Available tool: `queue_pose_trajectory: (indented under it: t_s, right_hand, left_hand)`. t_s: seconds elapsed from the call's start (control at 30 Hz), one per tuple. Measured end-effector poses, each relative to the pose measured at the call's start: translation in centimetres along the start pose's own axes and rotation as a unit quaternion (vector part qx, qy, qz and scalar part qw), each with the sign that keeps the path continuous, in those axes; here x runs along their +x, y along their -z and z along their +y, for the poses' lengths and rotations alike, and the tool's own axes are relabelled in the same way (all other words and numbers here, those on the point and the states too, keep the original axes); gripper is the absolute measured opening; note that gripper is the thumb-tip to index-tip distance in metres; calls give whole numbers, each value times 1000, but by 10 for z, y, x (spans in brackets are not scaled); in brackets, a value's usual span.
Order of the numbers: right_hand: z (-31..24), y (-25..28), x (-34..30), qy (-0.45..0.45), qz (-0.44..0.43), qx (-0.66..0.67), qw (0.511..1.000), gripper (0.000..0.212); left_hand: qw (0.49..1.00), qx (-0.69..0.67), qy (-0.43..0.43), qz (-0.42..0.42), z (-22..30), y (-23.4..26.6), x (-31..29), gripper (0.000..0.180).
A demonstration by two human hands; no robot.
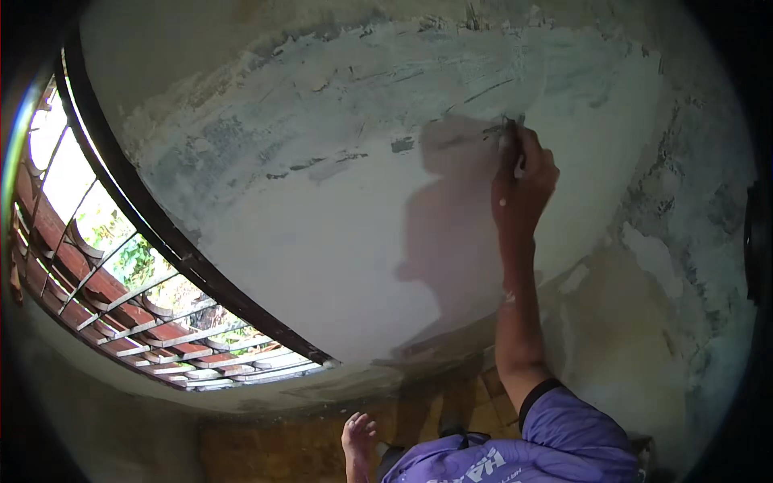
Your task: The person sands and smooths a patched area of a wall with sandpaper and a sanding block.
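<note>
My right hand (525, 175) is raised high against the plastered wall (338, 249), its arm stretched up from the lower right. The fingers are pinched together at the wall surface, beside a dark rough streak. Whatever they hold, if anything, is too small and dark to make out. White specks of plaster dot the wrist and forearm. Low down near my body, my left hand (359, 433) hangs in the air with loosely bent fingers apart and nothing in it. Smooth pale plaster covers the wall's middle; above it runs a greyer, scraped band with dark gaps.
At left, a window with a dark frame (181, 256) and metal grille (133, 304) lets in bright light, with green plants outside. Patchy bare wall (684, 217) lies to the right. Below is a brownish tiled floor (266, 451). My shadow falls on the plaster.
</note>
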State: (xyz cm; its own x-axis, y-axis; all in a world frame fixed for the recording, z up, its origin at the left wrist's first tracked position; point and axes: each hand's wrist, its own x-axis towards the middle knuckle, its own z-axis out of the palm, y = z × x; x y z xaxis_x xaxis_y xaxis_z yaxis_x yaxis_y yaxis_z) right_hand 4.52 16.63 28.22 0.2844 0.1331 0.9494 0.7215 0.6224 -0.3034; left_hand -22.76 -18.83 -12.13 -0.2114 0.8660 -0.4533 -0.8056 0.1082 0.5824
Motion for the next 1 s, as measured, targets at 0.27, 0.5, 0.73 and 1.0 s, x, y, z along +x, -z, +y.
queue_pose_trajectory:
  t_s: [0.27,0.5,0.73,1.0]
  right_hand:
    - [-30,14,-141,125,-353,84,924,22]
    - [-81,96,-318,-317,-568,355,671,16]
    - [-118,124,-364,-376,-726,416,398,10]
    - [-117,108,-378,-448,-677,423,401,14]
  left_hand:
    - [991,64,-21,114,20,-53,-27,45]
    - [984,141,-106,18,9,-79,-53,49]
    - [977,196,-78,12,7,-79,-60,42]
    - [984,174,-17,-43,40,-76,-40,30]
